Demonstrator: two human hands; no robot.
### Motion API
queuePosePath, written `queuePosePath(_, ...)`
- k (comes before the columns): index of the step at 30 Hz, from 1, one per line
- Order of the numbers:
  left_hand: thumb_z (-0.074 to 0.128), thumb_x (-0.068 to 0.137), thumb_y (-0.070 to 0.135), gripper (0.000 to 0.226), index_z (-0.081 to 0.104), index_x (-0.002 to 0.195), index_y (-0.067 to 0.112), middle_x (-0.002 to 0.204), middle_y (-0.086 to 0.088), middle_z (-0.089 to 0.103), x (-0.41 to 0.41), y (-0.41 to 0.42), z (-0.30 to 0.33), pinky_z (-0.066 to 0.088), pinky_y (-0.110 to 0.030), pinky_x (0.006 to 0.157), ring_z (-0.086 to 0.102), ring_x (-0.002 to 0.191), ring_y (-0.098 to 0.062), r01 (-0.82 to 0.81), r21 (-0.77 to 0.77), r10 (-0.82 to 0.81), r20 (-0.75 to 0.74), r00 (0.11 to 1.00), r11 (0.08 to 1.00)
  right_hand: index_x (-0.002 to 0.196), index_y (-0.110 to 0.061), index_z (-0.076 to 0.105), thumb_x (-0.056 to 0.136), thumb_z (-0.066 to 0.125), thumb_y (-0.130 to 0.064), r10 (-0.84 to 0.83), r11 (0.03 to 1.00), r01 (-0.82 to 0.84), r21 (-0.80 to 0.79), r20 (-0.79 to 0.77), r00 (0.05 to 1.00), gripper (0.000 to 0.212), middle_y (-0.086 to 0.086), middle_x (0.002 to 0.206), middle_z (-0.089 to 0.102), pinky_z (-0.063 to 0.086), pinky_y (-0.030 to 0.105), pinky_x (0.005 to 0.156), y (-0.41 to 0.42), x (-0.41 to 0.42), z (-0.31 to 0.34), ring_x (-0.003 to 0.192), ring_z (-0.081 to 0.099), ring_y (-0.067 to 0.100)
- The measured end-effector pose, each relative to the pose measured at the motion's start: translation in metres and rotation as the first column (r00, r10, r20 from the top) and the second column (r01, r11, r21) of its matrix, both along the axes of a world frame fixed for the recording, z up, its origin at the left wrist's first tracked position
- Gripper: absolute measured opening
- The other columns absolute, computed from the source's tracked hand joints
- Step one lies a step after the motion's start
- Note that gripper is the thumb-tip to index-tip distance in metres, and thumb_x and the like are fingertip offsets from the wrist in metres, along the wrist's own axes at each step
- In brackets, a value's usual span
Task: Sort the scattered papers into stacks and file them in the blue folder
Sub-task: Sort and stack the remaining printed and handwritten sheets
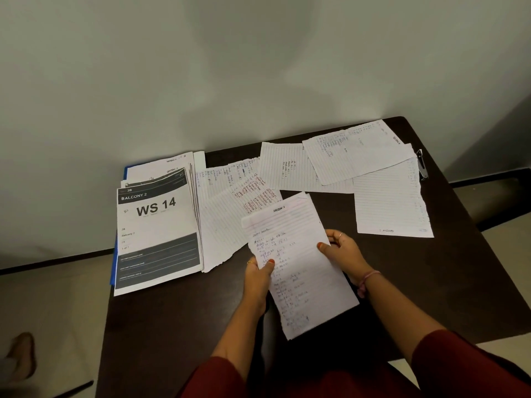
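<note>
I hold a lined handwritten sheet [298, 262] above the dark table [178, 326], near its front middle. My left hand [257, 278] pinches its left edge, thumb on top. My right hand [343, 252] pinches its right edge. A stack of printed pages, topped by one reading "WS 14" [156, 234], lies at the left on the blue folder [115, 254], of which only a thin edge shows. Several lined sheets lie scattered across the back: overlapping ones in the middle [227, 202], two at the back right [356, 152], one at the right [390, 202].
A small metal clip-like object [421, 165] lies at the table's right edge, beside the right sheets. The table stands against a pale wall. A foot [21, 354] rests on the floor at the lower left. Bare tabletop shows at front left and far right.
</note>
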State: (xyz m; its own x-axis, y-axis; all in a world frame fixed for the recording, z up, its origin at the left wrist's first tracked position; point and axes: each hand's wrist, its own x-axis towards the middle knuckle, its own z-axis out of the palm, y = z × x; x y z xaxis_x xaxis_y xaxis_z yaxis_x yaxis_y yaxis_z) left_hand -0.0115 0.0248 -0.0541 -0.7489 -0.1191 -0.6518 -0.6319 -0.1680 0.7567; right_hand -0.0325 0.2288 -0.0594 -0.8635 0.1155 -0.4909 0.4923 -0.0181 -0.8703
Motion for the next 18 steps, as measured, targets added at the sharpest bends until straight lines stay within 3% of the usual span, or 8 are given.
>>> queuePosePath(4, 0.053, 0.094, 0.005, 0.024, 0.055, 0.118, 0.009, 0.114, -0.006, 0.067, -0.001, -0.008, -0.001, 0.052, -0.046, 0.093, 0.065, 0.104, -0.025, 0.008, -0.002, -0.008, 0.018, 1.000, 1.000, 0.125, -0.014, 0.053, 0.089, 0.055, 0.005, -0.004, 0.999, 0.007, 0.032, -0.097, 0.995, 0.040, 0.000, 0.113, 0.065, 0.056, 0.021, 0.075, -0.014, 0.001, 0.005, 0.095, 0.067, 0.010)
queuePosePath(6, 0.053, 0.094, 0.005, 0.023, 0.055, 0.117, 0.009, 0.114, -0.006, 0.067, -0.002, -0.010, -0.003, 0.053, -0.046, 0.091, 0.066, 0.102, -0.025, 0.005, -0.005, -0.005, 0.033, 0.999, 1.000, 0.124, -0.017, 0.055, 0.090, 0.054, 0.003, 0.010, 0.995, 0.004, 0.095, -0.142, 0.990, 0.040, -0.002, 0.112, 0.066, 0.055, 0.022, 0.081, -0.019, 0.005, 0.006, 0.098, 0.065, 0.008)
queuePosePath(9, 0.053, 0.094, 0.005, 0.024, 0.054, 0.118, 0.008, 0.114, -0.006, 0.066, -0.002, -0.013, -0.005, 0.053, -0.044, 0.090, 0.065, 0.102, -0.025, -0.001, 0.006, 0.001, 0.044, 0.999, 1.000, 0.122, -0.020, 0.060, 0.089, 0.057, -0.001, 0.077, 0.946, 0.015, 0.324, -0.269, 0.960, 0.038, -0.006, 0.116, 0.062, 0.048, 0.023, 0.095, -0.024, 0.010, 0.005, 0.106, 0.060, 0.007)
queuePosePath(12, 0.052, 0.095, 0.005, 0.024, 0.053, 0.119, 0.008, 0.113, -0.006, 0.066, -0.004, -0.016, -0.007, 0.054, -0.043, 0.087, 0.065, 0.101, -0.024, 0.002, 0.028, -0.004, 0.050, 0.999, 1.000, 0.119, -0.016, 0.066, 0.086, 0.063, -0.001, 0.188, 0.858, 0.025, 0.514, -0.358, 0.915, 0.036, -0.006, 0.123, 0.057, 0.033, 0.005, 0.098, -0.023, 0.016, 0.003, 0.114, 0.052, 0.007)
queuePosePath(14, 0.051, 0.095, 0.004, 0.020, 0.055, 0.114, 0.010, 0.111, -0.006, 0.067, -0.003, -0.019, -0.006, 0.054, -0.042, 0.086, 0.065, 0.100, -0.025, 0.008, 0.048, -0.010, 0.044, 0.999, 0.999, 0.113, -0.015, 0.070, 0.083, 0.068, -0.001, 0.194, 0.839, 0.051, 0.542, -0.384, 0.903, 0.034, -0.005, 0.125, 0.056, 0.030, -0.001, 0.095, -0.021, 0.019, 0.001, 0.112, 0.052, 0.004)
queuePosePath(18, 0.052, 0.095, 0.004, 0.020, 0.055, 0.114, 0.007, 0.112, -0.010, 0.066, -0.003, -0.023, -0.007, 0.054, -0.045, 0.086, 0.065, 0.100, -0.028, 0.019, 0.054, -0.022, 0.049, 0.999, 0.998, 0.098, -0.018, 0.075, 0.078, 0.073, 0.002, 0.199, 0.839, 0.058, 0.541, -0.404, 0.893, 0.029, -0.002, 0.122, 0.060, 0.037, 0.002, 0.093, -0.015, 0.025, -0.004, 0.106, 0.053, -0.015)
